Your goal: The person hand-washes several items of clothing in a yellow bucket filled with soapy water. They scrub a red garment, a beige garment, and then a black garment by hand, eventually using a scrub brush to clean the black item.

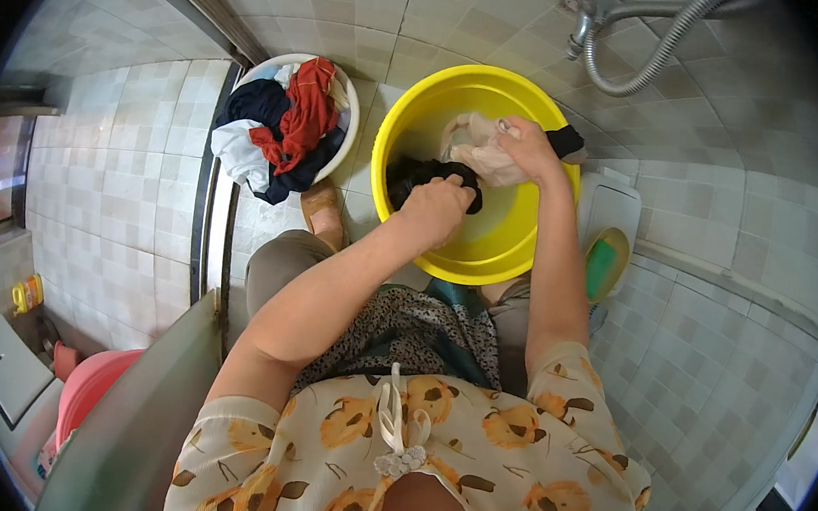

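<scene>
A large round yellow tub [392, 125] stands between my knees, with some water in its bottom. My left hand [440, 208] is closed on a bunched black cloth [413, 177] in the tub's left part. In its right part, my right hand [530, 150] grips a thin, pale beige cloth [475, 145], part of it bunched under the fingers. Just beyond that hand, a dark piece [564, 141] lies at the tub's right rim; its kind is hard to make out.
A white basin [351, 116] heaped with red, navy and white clothes [290, 121] stands left of the tub. To its right is an oval container with green inside [604, 267]. A metal shower hose [670, 50] hangs on the far wall. A pink basin [96, 385] sits behind a partition.
</scene>
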Motion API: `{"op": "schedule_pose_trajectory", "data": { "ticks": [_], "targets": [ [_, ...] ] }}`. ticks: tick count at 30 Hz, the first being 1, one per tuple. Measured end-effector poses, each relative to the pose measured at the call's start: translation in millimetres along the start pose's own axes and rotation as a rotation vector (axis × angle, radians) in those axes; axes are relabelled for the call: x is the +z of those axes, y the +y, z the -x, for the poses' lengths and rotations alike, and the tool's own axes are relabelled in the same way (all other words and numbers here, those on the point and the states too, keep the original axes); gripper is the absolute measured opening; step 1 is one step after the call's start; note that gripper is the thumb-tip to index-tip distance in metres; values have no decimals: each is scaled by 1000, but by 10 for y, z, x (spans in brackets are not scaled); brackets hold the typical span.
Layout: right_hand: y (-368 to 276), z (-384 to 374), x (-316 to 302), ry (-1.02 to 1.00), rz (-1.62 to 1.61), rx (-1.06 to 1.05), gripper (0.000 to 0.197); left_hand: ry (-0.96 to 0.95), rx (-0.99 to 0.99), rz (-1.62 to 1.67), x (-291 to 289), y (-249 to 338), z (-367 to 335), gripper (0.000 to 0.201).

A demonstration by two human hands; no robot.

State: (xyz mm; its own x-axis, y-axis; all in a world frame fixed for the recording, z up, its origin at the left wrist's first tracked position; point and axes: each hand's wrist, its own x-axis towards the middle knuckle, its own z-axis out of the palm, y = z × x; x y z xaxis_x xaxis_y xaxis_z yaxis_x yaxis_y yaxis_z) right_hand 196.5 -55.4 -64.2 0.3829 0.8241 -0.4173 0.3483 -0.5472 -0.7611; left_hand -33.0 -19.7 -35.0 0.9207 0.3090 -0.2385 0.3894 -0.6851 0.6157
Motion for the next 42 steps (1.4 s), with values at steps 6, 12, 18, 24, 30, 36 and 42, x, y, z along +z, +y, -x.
{"op": "schedule_pose_trajectory", "data": {
  "ticks": [6,12,18,24,30,36,42],
  "targets": [
    [-672,789,-328,239,-461,-120,35,107,-107,-22,-93,59,-131,31],
    [-624,1007,-84,311,-972,-183,34,-14,-311,1261,-342,179,-292,45],
    [-602,845,-27,187,-1013,-168,36,-81,-237,1385,-422,83,-268,38],
    [-651,856,-79,90,-887,-321,42,195,-254,1365,-339,65,-398,21],
    [-482,776,-252,94,-874,-318,40,346,-308,1722,-538,90,-433,20],
    [-515,765,-190,260,-974,-347,26,294,-215,1734,-578,6,-468,29],
    [-687,889,-168,159,-1186,-282,25,194,-203,1525,-419,26,-468,46]
  ]
}}
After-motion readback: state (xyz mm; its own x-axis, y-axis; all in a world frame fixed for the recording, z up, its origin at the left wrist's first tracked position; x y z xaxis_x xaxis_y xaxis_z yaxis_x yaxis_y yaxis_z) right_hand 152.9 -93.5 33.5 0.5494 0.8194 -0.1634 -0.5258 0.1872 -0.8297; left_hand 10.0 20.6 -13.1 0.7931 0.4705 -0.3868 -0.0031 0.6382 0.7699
